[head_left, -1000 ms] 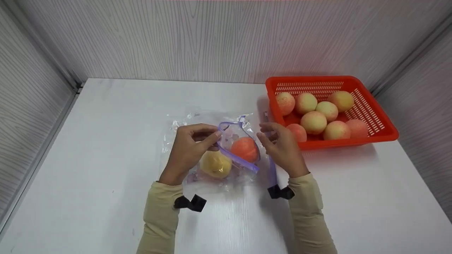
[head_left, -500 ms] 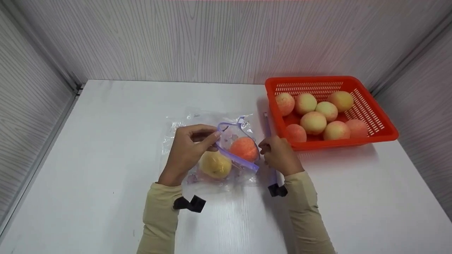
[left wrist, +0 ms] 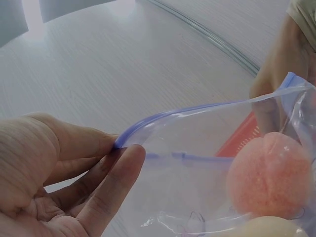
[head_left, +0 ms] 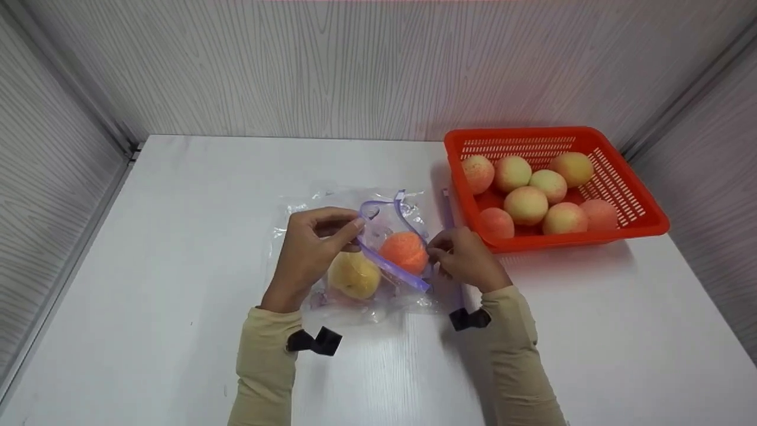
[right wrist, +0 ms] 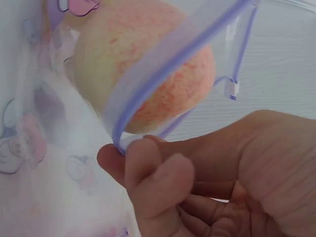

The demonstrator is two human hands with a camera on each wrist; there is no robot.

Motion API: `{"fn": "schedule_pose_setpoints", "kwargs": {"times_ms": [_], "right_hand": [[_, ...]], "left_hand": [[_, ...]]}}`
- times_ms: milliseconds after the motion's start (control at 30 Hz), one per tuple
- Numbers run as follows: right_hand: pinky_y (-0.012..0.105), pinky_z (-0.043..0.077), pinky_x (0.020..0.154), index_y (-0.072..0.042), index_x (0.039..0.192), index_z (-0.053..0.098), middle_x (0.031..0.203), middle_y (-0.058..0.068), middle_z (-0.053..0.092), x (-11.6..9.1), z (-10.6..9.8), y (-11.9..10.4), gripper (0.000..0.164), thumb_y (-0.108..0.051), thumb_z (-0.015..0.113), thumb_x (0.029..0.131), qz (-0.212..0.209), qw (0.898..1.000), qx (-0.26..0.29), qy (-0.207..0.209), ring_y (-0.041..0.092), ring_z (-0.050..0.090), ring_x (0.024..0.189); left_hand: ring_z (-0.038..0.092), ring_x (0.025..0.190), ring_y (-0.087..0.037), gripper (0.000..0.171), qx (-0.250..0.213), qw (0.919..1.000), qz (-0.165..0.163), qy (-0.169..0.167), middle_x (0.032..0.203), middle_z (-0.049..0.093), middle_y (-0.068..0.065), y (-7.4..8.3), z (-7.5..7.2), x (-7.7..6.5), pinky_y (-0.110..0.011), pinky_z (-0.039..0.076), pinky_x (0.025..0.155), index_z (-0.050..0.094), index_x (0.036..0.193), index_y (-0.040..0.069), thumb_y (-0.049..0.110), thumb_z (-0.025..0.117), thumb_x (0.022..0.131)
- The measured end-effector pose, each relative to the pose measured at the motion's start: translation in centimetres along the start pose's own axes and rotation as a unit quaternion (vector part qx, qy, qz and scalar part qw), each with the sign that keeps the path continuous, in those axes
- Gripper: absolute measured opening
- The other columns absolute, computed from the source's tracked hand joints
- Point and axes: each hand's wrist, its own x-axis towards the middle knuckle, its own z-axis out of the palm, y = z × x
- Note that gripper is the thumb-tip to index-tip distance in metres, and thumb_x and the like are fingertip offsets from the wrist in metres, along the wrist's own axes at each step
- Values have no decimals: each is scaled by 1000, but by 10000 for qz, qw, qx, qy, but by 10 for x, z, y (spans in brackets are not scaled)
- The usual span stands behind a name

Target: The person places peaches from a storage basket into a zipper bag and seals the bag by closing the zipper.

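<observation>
A clear zip-lock bag (head_left: 390,269) with a purple zip edge lies in the middle of the table, its mouth spread. A reddish peach (head_left: 405,253) is inside near the mouth, and a yellow peach (head_left: 353,276) shows through the plastic to its left. My left hand (head_left: 313,251) pinches the left end of the purple edge between thumb and forefinger, as the left wrist view shows. At the opposite end, my right hand (head_left: 464,255) pinches the purple edge beside the reddish peach. A white slider (right wrist: 232,89) sits on the zip, away from the right fingers.
A red plastic basket (head_left: 582,238) holding several peaches (head_left: 525,206) stands at the back right. Another purple zip strip (head_left: 447,207) lies on the table between bag and basket, partly behind my right hand. Grey wood-grain panels (head_left: 295,71) border the table at the back and sides.
My right hand has come down and left from beside the basket and now grips the bag's right edge. The left hand keeps its pinch, shifting slightly left with the bag and peaches.
</observation>
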Motion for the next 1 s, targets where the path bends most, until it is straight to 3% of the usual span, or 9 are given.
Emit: {"fn": "schedule_pose_setpoints", "kwargs": {"times_ms": [233,400,533,733,1000], "right_hand": [[25,52,51,6,97,71,79,12,69,-1,-1,-4,12,-3,63,98,-68,9987,500,44,34,63,65],[25,53,53,7,98,71,81,14,69,-3,2,-14,13,-4,64,97,-224,9933,1018,489,25,60,62],[23,53,54,7,97,71,81,13,67,-6,5,-24,13,-4,65,96,-374,9832,1528,927,23,56,60],[22,46,48,6,96,71,80,14,69,-11,7,-39,10,-3,66,96,-692,9600,2290,1456,20,50,55],[22,45,46,7,101,71,78,13,64,-19,6,-49,12,-3,67,96,-1259,9390,2557,1922,16,49,54]], "left_hand": [[71,80,-31,16,31,9998,176,47,99,72,-18,1,-5,-1,-37,63,71,74,107,-5,4,72,94],[71,79,-31,16,35,9986,471,232,99,72,-19,6,-11,-3,-36,63,70,74,107,-6,2,71,94],[70,77,-34,17,-28,9963,679,521,96,72,-20,11,-15,-5,-36,63,69,74,106,-7,3,71,93],[70,76,-34,16,-252,9906,1025,871,94,70,-22,20,-20,-10,-38,63,69,74,106,-7,3,71,94],[69,77,-28,17,-289,9830,1371,1189,99,69,-24,35,-23,-18,-36,63,70,74,109,-6,4,70,95]]}}
